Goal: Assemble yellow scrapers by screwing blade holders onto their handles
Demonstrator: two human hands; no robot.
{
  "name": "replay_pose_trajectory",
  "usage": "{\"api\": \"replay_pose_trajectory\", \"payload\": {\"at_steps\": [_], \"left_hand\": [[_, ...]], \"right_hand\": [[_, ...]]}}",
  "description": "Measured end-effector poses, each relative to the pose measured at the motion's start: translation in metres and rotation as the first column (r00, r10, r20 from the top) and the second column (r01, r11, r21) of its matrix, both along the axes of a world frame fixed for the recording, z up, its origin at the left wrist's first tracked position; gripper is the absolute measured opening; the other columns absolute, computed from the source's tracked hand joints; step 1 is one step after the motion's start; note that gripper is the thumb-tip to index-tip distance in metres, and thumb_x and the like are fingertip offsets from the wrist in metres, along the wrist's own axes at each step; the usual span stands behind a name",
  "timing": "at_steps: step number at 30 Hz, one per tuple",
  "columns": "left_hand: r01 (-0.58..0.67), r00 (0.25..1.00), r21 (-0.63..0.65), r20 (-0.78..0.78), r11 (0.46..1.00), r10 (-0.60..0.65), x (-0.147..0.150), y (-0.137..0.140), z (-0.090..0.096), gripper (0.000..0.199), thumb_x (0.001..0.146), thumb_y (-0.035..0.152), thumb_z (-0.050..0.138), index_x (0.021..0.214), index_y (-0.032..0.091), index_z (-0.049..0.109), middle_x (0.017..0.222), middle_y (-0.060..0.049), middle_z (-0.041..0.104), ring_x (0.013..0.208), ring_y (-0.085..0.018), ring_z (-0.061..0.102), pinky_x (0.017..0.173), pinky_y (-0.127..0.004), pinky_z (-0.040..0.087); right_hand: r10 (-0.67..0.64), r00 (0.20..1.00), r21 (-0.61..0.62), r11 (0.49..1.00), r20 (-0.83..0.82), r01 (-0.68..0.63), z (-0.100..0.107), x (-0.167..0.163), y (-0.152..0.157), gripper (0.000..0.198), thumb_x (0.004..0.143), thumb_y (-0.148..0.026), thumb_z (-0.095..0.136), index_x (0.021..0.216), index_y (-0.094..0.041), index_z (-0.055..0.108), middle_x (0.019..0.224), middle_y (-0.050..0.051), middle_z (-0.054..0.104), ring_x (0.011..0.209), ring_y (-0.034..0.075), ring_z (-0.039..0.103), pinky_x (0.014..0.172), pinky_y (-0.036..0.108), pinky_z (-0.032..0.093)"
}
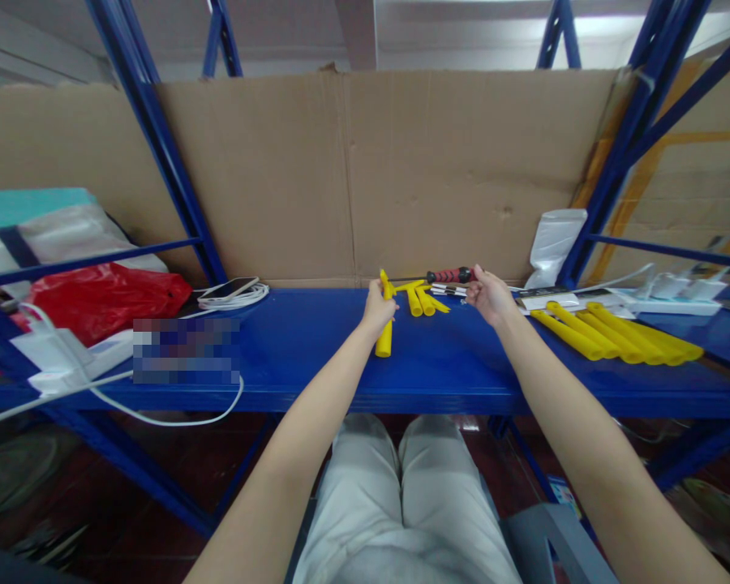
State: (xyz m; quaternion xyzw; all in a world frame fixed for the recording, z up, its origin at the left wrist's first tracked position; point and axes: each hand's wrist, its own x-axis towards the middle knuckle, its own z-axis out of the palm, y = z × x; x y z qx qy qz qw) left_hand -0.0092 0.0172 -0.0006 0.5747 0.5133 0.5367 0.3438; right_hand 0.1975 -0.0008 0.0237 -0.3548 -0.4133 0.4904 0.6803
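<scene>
My left hand [378,310] is wrapped round a yellow plastic piece with a tubular handle [384,341], held upright just above the blue shelf. In my right hand [490,295] is the end of a screwdriver [450,276] with a red and black grip. Its thin shaft points left at the upper part of the held yellow piece; whether the tip touches cannot be made out. Between my hands, several yellow plastic pieces [424,302] lie on the shelf. Small black and white items [448,290] are just behind them, near the screwdriver.
Several yellow tubular handles [614,334] lie in a row at the right. Behind them are a power strip [675,304] and a white pouch [558,243]. A red plastic bag [109,300], coiled white cable [234,296] and white adapters are at left. Cardboard [353,178] backs the blue shelf [316,357].
</scene>
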Motion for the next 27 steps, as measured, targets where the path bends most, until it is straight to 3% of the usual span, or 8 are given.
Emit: {"api": "replay_pose_trajectory", "payload": {"at_steps": [7, 15, 24, 27], "left_hand": [[0.002, 1.000, 0.015, 0.010, 1.000, -0.003, 0.0003, 0.0037, -0.0033, 0.055, 0.073, -0.004, 0.047, 0.121, 0.022, 0.040, 0.128, -0.009, 0.051, 0.065, -0.009, 0.063, 0.035, -0.012, 0.036], [-0.007, 1.000, 0.044, 0.014, 0.999, 0.006, -0.0005, 0.0040, -0.0038, 0.057, 0.072, -0.004, 0.047, 0.123, 0.022, 0.040, 0.129, -0.010, 0.050, 0.064, -0.009, 0.063, 0.036, -0.012, 0.037], [-0.009, 1.000, 0.055, 0.008, 0.998, 0.009, -0.0007, 0.0038, -0.0040, 0.061, 0.070, -0.004, 0.046, 0.124, 0.023, 0.040, 0.131, -0.009, 0.050, 0.066, -0.010, 0.063, 0.035, -0.012, 0.036], [-0.005, 1.000, 0.046, 0.008, 0.999, 0.005, -0.0004, 0.0040, -0.0040, 0.059, 0.071, -0.004, 0.045, 0.124, 0.022, 0.039, 0.133, -0.009, 0.048, 0.064, -0.009, 0.063, 0.034, -0.013, 0.035]], "right_hand": [[-0.013, 1.000, 0.027, 1.000, 0.001, 0.013, -0.0009, -0.0001, 0.0013, 0.041, 0.075, -0.043, 0.067, 0.067, -0.021, 0.033, 0.043, -0.010, 0.035, 0.037, 0.005, 0.035, 0.038, 0.017, 0.029], [-0.110, 0.993, 0.095, 0.989, -0.030, 0.112, -0.0031, -0.0005, 0.0044, 0.028, 0.074, -0.036, 0.067, 0.070, -0.020, 0.044, 0.040, -0.012, 0.028, 0.034, 0.005, 0.030, 0.035, 0.017, 0.025], [-0.119, 0.993, -0.007, 0.993, 0.026, 0.119, -0.0052, -0.0070, 0.0032, 0.018, 0.074, -0.022, 0.061, 0.067, -0.019, 0.045, 0.036, -0.011, 0.031, 0.032, 0.005, 0.028, 0.034, 0.017, 0.024], [-0.178, 0.979, -0.058, 0.981, 0.095, 0.184, -0.0060, -0.0044, 0.0048, 0.016, 0.073, -0.019, 0.057, 0.064, -0.019, 0.044, 0.033, -0.011, 0.028, 0.030, 0.005, 0.026, 0.033, 0.018, 0.024]]}}
